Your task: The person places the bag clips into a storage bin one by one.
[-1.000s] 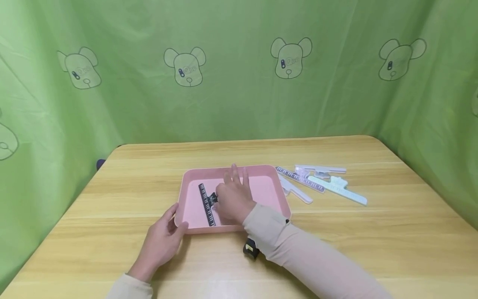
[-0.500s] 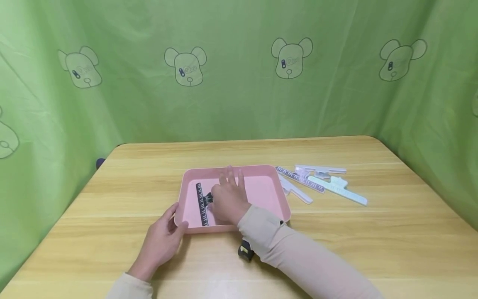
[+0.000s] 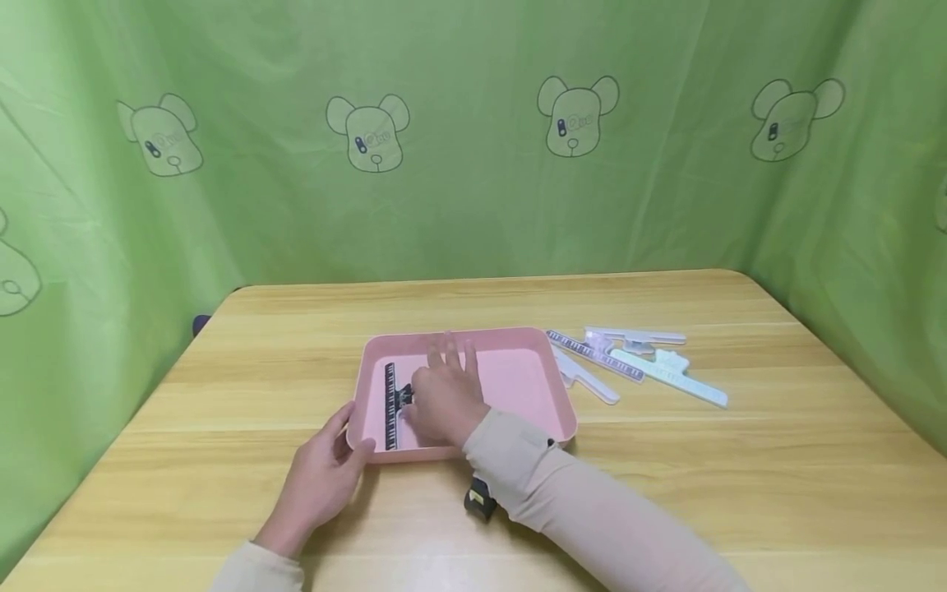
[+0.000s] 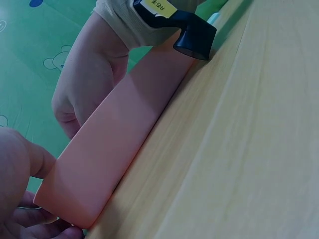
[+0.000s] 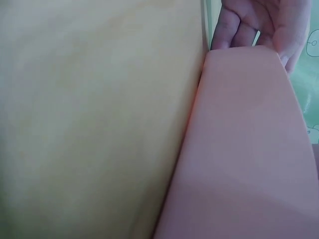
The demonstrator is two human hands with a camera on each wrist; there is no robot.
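A black clip [image 3: 390, 411] with a piano-key pattern lies in the left part of the pink tray [image 3: 521, 386], its bar nearly parallel to the short left wall. My right hand [image 3: 447, 403] reaches into the tray and pinches the clip's handle between thumb and index finger, though the hand partly hides that contact. Its other fingers point up and away. At the near left corner, my left hand [image 3: 321, 477] grips the tray, thumb over the rim and fingers beneath the outside. The left wrist view shows the same corner of the tray wall [image 4: 109, 134].
Right of the tray lie several loose clips: a white one [image 3: 592, 382], a clear piano-key one [image 3: 625, 367], a pale green one [image 3: 681, 381] and another white one [image 3: 658, 336]. A black wrist camera [image 3: 479, 500] hangs under the right sleeve. Green curtains surround the wooden table [image 3: 777, 477].
My right hand has slid the black clip left inside the tray, and its bar has turned from slanted to nearly upright in view. The left hand and the tray have stayed put.
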